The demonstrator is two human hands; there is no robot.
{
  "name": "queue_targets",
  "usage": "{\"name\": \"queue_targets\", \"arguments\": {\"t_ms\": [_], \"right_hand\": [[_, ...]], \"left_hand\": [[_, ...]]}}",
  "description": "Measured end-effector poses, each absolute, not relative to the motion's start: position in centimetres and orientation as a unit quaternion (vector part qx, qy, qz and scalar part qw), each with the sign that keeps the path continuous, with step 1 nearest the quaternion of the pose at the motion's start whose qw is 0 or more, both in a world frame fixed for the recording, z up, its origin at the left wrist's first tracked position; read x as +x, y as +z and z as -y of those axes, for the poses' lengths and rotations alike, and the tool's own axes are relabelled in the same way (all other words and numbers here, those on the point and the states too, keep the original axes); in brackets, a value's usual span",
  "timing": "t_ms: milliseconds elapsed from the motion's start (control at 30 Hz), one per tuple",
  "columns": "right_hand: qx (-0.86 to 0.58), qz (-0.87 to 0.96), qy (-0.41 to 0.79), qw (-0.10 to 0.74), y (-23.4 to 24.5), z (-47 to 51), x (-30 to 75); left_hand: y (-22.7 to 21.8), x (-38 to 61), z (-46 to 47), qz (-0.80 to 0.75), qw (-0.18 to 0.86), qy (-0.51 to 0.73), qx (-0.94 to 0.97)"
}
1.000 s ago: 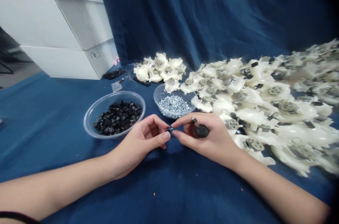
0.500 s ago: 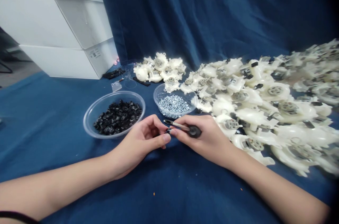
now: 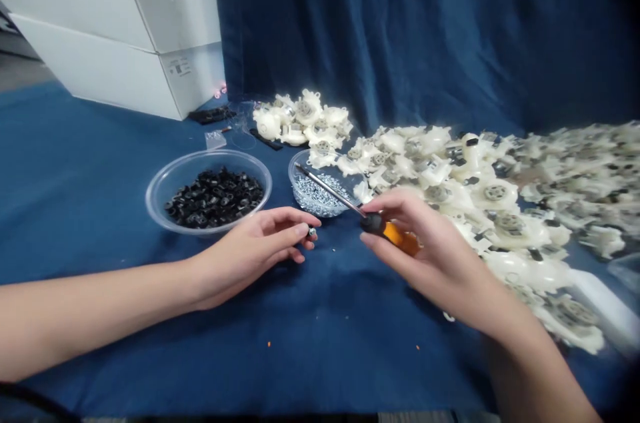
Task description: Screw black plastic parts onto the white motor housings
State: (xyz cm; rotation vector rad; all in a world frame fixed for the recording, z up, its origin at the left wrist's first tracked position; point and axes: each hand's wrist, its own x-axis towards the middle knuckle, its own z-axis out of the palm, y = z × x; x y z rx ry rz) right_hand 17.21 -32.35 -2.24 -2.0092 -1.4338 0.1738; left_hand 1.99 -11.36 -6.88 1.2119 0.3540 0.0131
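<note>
Between thumb and fingers, my left hand (image 3: 270, 236) pinches a small black part with a screw (image 3: 312, 232) showing at its tip. My right hand (image 3: 430, 243) grips a screwdriver (image 3: 395, 236) by its orange and black handle, its shaft slanting up and left. The screwdriver's tip appears over the clear bowl of silver screws (image 3: 325, 195); whether it touches any cannot be told. Behind my left hand stands a wider clear bowl (image 3: 159, 213) holding many small black plastic parts (image 3: 215, 200).
Cream plastic housings (image 3: 450, 190) with grey round pieces are heaped along the right, with a smaller pile (image 3: 303, 118) at the back. White boxes (image 3: 125, 70) are stacked at the back left. A blue curtain (image 3: 400, 30) hangs behind the blue cloth (image 3: 225, 356).
My hands have parted. The right has moved right and turned the screwdriver so its orange handle and long shaft show; the left still pinches the small part. The view has shifted slightly.
</note>
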Motion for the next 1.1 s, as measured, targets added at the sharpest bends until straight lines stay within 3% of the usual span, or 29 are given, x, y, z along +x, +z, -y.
{"name": "queue_targets", "arguments": {"t_ms": [100, 267, 467, 1100], "right_hand": [[-0.751, 0.593, -0.050, 0.285, -3.0, 33.7, 18.3], [-0.751, 0.624, -0.110, 0.185, -5.1, 34.7, 19.5], [-0.732, 0.635, -0.130, 0.210, -5.5, 34.6, 19.4], [-0.753, 0.622, -0.118, 0.178, -4.9, 35.2, 19.2]], "left_hand": [[-7.1, 2.1, 11.4, -0.182, 0.813, 0.015, 0.552], [-7.5, 2.5, 11.8, -0.193, 0.829, 0.087, 0.518], [-7.8, 2.8, 11.8, -0.225, 0.810, 0.144, 0.521], [-7.7, 2.6, 12.0, -0.185, 0.788, 0.153, 0.567]]}}
